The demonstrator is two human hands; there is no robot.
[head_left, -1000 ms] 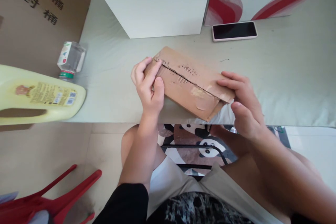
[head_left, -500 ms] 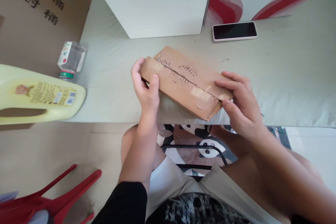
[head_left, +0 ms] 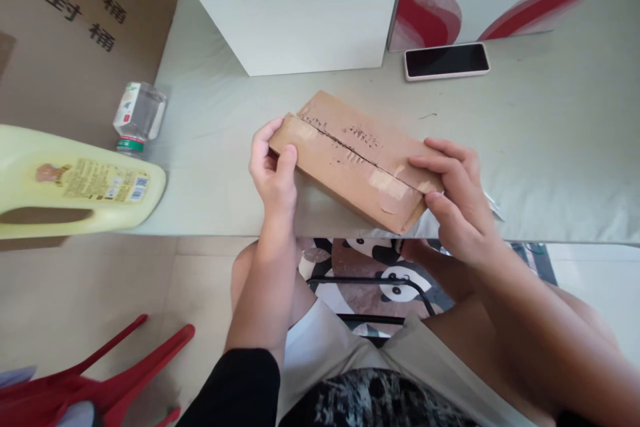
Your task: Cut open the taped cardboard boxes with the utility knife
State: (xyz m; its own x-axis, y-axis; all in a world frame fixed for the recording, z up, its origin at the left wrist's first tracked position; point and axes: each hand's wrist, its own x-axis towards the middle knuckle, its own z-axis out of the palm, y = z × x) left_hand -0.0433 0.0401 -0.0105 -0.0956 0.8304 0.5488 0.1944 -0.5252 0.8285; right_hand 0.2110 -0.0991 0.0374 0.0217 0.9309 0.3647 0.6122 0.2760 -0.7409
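Note:
A small brown cardboard box [head_left: 357, 157] lies slanted between my hands over the pale cloth-covered surface. A dark seam runs along its top, with torn, scuffed patches and bits of tape beside it. My left hand [head_left: 275, 163] grips the box's left end, thumb on the near edge and fingers round the far side. At the right end, my right hand [head_left: 455, 190] holds a corner between thumb and fingers. Behind the right hand a thin whitish item [head_left: 495, 207] partly shows; its kind is unclear. The box's underside is hidden.
A phone [head_left: 447, 61] lies near a red-and-white carton [head_left: 480, 7]. A white box [head_left: 310, 13] stands behind my hands. To the left are a clear bottle [head_left: 140, 117], a yellow jug [head_left: 85, 180] and a large carton [head_left: 90, 27]. A red chair [head_left: 115, 380] stands lower left.
My left thumb has shifted slightly left along the box's edge. The box has moved a little towards me and stays in both hands. More of the whitish item shows by my right hand.

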